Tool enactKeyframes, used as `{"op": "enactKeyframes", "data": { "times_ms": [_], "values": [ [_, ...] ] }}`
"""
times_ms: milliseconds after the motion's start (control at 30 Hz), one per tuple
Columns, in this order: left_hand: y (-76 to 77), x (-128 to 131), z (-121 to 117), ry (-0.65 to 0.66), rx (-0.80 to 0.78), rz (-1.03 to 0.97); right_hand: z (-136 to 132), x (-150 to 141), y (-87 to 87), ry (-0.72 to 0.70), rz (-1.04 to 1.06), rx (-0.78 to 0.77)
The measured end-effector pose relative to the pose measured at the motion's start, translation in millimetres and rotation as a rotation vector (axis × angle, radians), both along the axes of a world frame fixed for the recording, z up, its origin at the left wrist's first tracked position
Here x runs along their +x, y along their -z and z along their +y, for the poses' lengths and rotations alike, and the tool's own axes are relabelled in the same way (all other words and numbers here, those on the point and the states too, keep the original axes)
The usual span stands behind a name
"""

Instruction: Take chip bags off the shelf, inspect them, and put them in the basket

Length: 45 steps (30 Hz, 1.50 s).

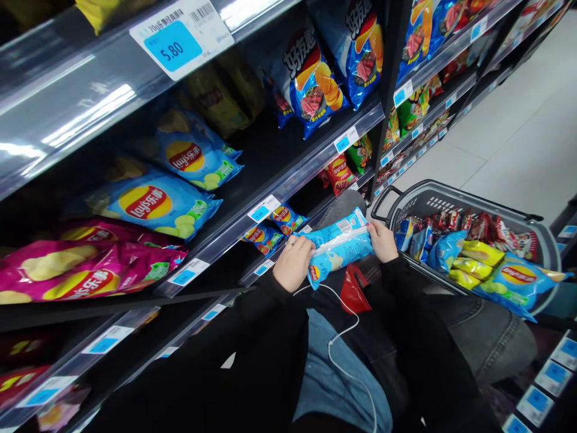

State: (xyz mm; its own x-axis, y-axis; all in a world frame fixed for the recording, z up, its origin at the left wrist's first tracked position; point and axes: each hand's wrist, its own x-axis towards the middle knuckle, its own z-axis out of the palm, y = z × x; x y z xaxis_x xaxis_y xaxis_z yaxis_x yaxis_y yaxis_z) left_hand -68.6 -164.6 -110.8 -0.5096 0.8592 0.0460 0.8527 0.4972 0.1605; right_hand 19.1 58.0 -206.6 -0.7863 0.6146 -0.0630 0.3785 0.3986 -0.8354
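A light blue bag of Lay's chips (349, 248) is stretched between my two hands above my lap, its back seam and barcode facing up. My left hand (294, 262), with a ring on one finger, grips the bag's left end. On the opposite end, my right hand (383, 240) pinches the edge of the bag. Just to the right of that hand stands a grey shopping basket (469, 195). Inside it lie another blue Lay's bag (518, 278), several yellow packets (482, 252) and several red packets (480, 227).
Shelves on the left hold blue Lay's bags (151, 201), magenta Lay's bags (90, 270) and blue chip bags (313, 84) with Chinese lettering. Price tags (264, 208) line the shelf edges. A pale tiled floor (509, 126) extends at the upper right. A white cord (345, 331) hangs over my lap.
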Motion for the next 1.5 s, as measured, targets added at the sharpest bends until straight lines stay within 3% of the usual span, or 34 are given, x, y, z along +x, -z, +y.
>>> {"op": "enactKeyframes", "data": {
  "times_ms": [167,367,500,700,900,1200,1367,1500],
  "values": [
    [-3.6,-13.4,-2.3,-0.016,-0.031,-0.177,-0.3,-0.6,-0.3,0.009,0.016,0.011],
    [3.5,-7.7,-9.2,-0.099,0.106,0.010,-2.6,-2.5,1.7,0.076,0.025,0.036],
    [14.8,-0.6,-11.6,-0.097,0.176,-0.001,-2.0,-3.0,3.8,0.041,0.018,0.026],
    [9.7,-0.5,-1.6,-0.222,0.075,0.001,0.9,-1.5,0.3,0.043,0.013,0.039],
    [-5.6,-17.7,-6.5,-0.043,0.016,-0.140,8.2,3.0,-2.8,-0.024,0.097,0.046],
    [30.3,-17.7,-16.8,-0.022,0.155,0.137,1.6,-2.8,15.1,-0.008,0.065,0.022],
    [19.1,-16.7,-10.9,0.066,0.037,0.302,0.9,-1.6,9.6,0.011,0.043,0.037],
    [11.2,-19.1,-6.6,0.104,0.010,0.319,5.3,2.0,-2.5,0.025,0.071,0.079]
  ]
}}
